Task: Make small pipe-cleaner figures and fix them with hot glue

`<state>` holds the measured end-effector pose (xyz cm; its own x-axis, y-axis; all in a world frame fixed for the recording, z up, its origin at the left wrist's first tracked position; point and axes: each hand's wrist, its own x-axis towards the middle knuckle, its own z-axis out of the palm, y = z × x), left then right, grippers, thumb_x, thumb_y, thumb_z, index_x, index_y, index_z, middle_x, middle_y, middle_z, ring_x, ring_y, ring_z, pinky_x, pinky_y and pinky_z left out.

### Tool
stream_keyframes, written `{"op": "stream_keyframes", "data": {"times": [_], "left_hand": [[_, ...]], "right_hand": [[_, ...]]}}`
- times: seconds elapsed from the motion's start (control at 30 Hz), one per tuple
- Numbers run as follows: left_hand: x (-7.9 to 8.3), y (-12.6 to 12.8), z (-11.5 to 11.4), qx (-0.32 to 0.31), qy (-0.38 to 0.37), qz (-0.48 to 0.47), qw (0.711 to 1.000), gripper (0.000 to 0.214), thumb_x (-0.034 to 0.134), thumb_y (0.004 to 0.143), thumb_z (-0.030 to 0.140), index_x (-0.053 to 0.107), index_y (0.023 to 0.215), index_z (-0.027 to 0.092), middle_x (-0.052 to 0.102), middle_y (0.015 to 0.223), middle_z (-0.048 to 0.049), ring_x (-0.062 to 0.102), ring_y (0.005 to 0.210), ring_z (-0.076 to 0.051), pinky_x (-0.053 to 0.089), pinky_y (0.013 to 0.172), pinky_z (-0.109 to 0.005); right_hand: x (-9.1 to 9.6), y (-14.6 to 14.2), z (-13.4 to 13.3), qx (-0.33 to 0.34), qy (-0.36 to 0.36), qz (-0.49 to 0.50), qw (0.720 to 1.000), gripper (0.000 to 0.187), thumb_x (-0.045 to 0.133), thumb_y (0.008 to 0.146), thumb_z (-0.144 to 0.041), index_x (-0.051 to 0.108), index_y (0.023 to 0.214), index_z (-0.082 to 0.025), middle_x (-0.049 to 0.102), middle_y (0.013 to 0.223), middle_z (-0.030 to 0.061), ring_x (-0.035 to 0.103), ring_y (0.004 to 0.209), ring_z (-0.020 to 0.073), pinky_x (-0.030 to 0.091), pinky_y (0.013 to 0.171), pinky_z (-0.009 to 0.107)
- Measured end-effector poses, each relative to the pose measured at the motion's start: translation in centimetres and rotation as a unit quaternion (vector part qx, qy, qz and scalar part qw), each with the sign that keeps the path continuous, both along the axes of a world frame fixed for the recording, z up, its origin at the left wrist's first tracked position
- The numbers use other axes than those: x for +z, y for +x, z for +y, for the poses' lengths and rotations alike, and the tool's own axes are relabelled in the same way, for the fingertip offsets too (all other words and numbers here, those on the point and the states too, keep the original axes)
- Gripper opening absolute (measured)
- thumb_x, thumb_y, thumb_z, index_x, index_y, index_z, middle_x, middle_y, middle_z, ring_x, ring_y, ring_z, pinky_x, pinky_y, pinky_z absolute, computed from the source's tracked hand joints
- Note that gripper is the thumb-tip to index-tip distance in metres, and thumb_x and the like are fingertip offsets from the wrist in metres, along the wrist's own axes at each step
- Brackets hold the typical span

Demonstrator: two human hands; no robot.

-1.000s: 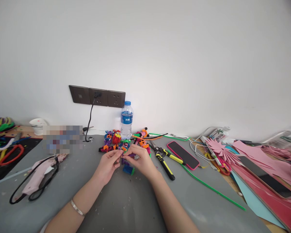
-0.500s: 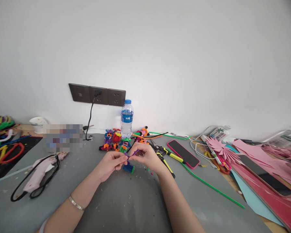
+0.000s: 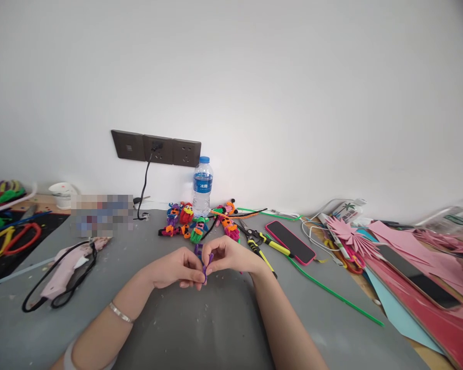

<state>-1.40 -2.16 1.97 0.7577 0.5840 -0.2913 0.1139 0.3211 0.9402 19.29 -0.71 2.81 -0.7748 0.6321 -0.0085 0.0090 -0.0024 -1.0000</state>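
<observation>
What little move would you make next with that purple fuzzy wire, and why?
Probably a small twist: the left hand and right hand both pinch the purple pipe cleaner, and it is only a small bent loop, unlike the colourful figures behind.

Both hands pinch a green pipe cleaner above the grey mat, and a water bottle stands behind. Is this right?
Not quite: in the head view the pipe cleaner is purple, not green. The left hand and right hand do pinch it above the grey mat, water bottle behind.
</observation>
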Motion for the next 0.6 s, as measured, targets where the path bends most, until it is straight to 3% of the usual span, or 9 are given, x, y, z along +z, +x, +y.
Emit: {"op": "stream_keyframes", "data": {"times": [0.17, 0.33, 0.47, 0.6], "left_hand": [[0.08, 0.01, -0.15, -0.017, -0.029, -0.006, 0.999, 0.023, 0.078, 0.068, 0.036, 0.074, 0.067, 0.014, 0.065, 0.06, -0.0043, 0.038, 0.041, -0.007, 0.026, 0.044, -0.024], [0.48, 0.28, -0.2, 0.024, -0.028, -0.019, 0.999, 0.029, 0.076, 0.071, 0.042, 0.071, 0.07, 0.013, 0.062, 0.062, -0.0034, 0.04, 0.042, -0.006, 0.026, 0.043, -0.022], [0.86, 0.48, -0.15, 0.07, 0.026, -0.007, 0.997, 0.033, 0.07, 0.076, 0.046, 0.073, 0.073, 0.014, 0.065, 0.067, -0.0066, 0.042, 0.047, -0.008, 0.027, 0.043, -0.022], [0.6, 0.38, 0.15, 0.07, 0.132, 0.037, 0.988, 0.033, 0.062, 0.082, 0.045, 0.075, 0.08, 0.014, 0.071, 0.074, -0.0103, 0.048, 0.051, -0.011, 0.032, 0.046, -0.022]], "right_hand": [[-0.43, -0.08, 0.13, 0.007, 0.013, -0.003, 1.0, 0.033, 0.078, 0.069, -0.041, 0.068, 0.084, -0.014, 0.067, 0.075, 0.0019, 0.062, 0.064, 0.0122, 0.05, 0.064, 0.024], [-0.17, 0.14, 0.31, -0.025, 0.043, 0.018, 0.999, 0.029, 0.075, 0.074, -0.041, 0.069, 0.081, -0.014, 0.065, 0.078, 0.0027, 0.062, 0.069, 0.0127, 0.051, 0.067, 0.025], [0.06, 0.22, 0.37, -0.067, 0.058, 0.014, 0.996, 0.025, 0.072, 0.077, -0.039, 0.068, 0.081, -0.014, 0.063, 0.077, 0.001, 0.06, 0.067, 0.0115, 0.049, 0.067, 0.025], [0.01, 0.23, 0.5, -0.09, 0.088, -0.004, 0.992, 0.023, 0.071, 0.079, -0.036, 0.068, 0.081, -0.014, 0.062, 0.077, 0.0006, 0.055, 0.068, 0.0109, 0.045, 0.066, 0.023]]}}
